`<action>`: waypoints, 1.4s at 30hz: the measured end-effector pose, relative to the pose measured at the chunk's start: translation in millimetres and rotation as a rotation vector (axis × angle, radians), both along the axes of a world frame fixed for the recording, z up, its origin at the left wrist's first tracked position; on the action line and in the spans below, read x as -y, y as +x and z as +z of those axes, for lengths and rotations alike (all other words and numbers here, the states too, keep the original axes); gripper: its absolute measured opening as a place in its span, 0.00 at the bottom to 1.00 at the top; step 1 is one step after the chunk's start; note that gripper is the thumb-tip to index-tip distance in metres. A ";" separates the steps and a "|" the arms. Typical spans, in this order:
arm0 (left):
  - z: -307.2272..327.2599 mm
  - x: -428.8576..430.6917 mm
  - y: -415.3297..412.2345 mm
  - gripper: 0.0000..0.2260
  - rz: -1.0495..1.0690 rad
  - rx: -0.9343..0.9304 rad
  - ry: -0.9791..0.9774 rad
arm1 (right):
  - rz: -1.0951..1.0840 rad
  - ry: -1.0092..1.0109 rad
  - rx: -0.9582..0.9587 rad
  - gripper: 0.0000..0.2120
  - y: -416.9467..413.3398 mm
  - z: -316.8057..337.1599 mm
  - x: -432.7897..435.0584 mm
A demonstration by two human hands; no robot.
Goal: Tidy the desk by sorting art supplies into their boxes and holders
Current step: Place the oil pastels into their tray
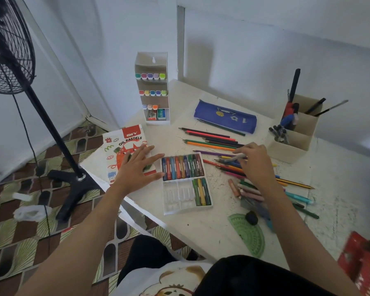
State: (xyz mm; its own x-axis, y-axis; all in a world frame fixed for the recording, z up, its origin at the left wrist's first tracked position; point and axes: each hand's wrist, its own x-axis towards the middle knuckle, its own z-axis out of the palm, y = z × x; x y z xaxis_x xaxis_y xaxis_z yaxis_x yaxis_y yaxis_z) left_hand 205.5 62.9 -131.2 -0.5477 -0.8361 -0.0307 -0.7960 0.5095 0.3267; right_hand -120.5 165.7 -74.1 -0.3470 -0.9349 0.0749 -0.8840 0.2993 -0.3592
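Refilling the pastel tray (pixel 173 196) seems the step in hand. At its 3 o'clock the right hand (pixel 254 162) pinches a grey pastel (pixel 238 156) over loose pencils (pixel 212 144). The left hand (pixel 137 165) lies flat, fingers spread, on the box lid (pixel 124 139) at 9 o'clock. Next, the pastel likely needs seating in the empty slots at the tray's 7 o'clock.

- The left hand (pixel 137 165) lies flat, fingers spread, on the oil pastels box (pixel 120 146) at 9 o'clock of the pastel tray (pixel 173 196).
- The right hand (pixel 254 163) pinches a grey pastel (pixel 236 156) over loose coloured pencils (pixel 209 142) — at the tray's 2 o'clock.
- A marker rack (pixel 153 88) stands at 12 o'clock.
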 end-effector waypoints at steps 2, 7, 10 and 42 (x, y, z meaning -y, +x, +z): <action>0.2 -0.5 0.1 0.35 0.001 -0.004 -0.002 | 0.009 0.051 -0.077 0.13 -0.8 -2.6 4.6; 1.3 -1.1 -0.4 0.35 0.004 -0.018 -0.008 | 0.005 0.088 -0.160 0.07 3.5 -12.5 8.0; 0.3 -1.0 -0.4 0.35 0.001 -0.019 -0.012 | 0.021 -0.055 -0.153 0.05 7.7 -17.6 2.7; -5.1 1.6 -0.4 0.37 -0.085 0.025 -0.135 | -0.132 -0.433 0.336 0.17 152.4 -56.5 -63.7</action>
